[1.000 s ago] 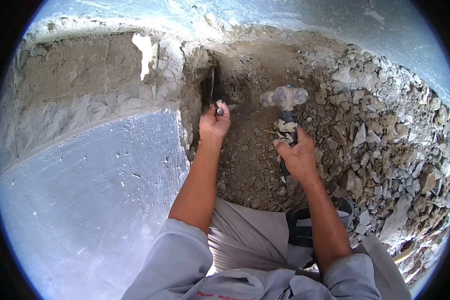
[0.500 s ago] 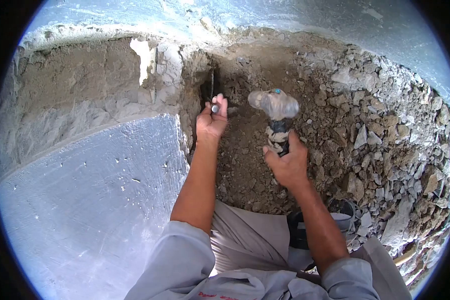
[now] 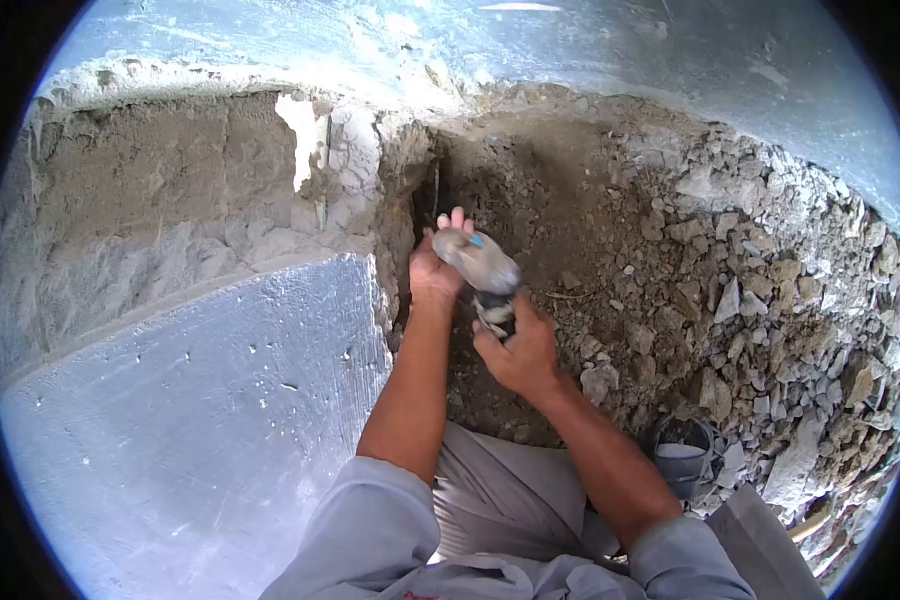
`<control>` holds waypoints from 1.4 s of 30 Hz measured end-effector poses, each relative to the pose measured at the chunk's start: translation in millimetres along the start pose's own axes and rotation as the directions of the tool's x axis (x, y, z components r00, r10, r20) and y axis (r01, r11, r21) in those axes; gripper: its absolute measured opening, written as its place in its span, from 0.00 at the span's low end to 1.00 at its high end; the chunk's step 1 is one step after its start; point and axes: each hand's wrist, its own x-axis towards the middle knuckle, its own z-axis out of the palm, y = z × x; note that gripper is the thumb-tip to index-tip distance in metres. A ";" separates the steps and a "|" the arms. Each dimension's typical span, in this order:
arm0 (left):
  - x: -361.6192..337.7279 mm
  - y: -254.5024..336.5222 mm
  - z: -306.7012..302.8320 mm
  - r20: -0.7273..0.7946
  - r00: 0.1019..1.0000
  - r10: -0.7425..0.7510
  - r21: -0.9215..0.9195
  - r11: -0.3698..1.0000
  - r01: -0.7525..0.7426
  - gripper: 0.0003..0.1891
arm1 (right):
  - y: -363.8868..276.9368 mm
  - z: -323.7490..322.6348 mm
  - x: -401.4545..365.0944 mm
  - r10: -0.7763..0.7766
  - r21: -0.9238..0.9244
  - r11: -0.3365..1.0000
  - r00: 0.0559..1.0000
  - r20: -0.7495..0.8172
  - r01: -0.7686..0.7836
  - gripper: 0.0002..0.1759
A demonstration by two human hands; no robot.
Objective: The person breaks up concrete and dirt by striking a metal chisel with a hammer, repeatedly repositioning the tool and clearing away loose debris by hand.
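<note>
Two bare hands are seen close together over dug-out ground [image 3: 580, 185]. A motion-blurred hammer [image 3: 482, 264] is gripped by its handle [image 3: 497, 315] in the right hand [image 3: 522, 350]. Its head is overlapped with the left hand [image 3: 435, 274], whose fingers [image 3: 457, 216] are pointed upward; whatever may be held there is hidden, so that grip cannot be told, nor whether the fingers are touched. Those fingers could be struck, it is judged, if the swing were misdirected, since they are partly masked by the hammer itself. Chips could also be thrown up by a glancing blow. At 12 o'clock in the view, a thin bar [image 3: 436, 185] is seen in a dark gap. Leftward elbow room is probably limited at 8 o'clock by a grey slab [image 3: 190, 420]. Rubble [image 3: 780, 330] is heaped at 3 o'clock; a bucket [image 3: 682, 472] is stationed at 4 o'clock, just beside the right forearm [image 3: 610, 455].
</note>
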 end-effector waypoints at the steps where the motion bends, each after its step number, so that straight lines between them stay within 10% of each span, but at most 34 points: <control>1: -3.1 -7.3 13.3 -0.134 0.986 0.096 0.084 0.993 -0.085 0.20 | -2.4 -3.0 -0.2 -0.010 0.008 1.000 0.999 -0.039 0.011 0.18; 4: 12.5 -4.7 -0.1 0.077 0.997 0.008 0.156 0.988 -0.020 0.18 | -0.5 -17.9 -0.3 -0.009 -0.001 1.000 0.993 -0.120 0.009 0.18; 17: 3.1 -4.3 17.4 -0.046 0.993 0.113 -0.071 0.991 -0.116 0.17 | 6.7 -52.6 8.0 0.176 -0.003 0.984 0.977 -0.122 -0.178 0.18; 38: 9.4 2.4 0.6 -0.101 0.990 0.100 -0.030 0.994 -0.104 0.13 | -3.3 -36.6 8.5 0.099 0.040 0.994 0.995 -0.029 -0.098 0.18; 42: 2.6 -4.2 5.7 -0.089 0.992 0.089 0.077 0.994 -0.082 0.15 | -4.0 -28.3 1.4 -0.122 -0.001 0.992 0.983 -0.138 0.123 0.18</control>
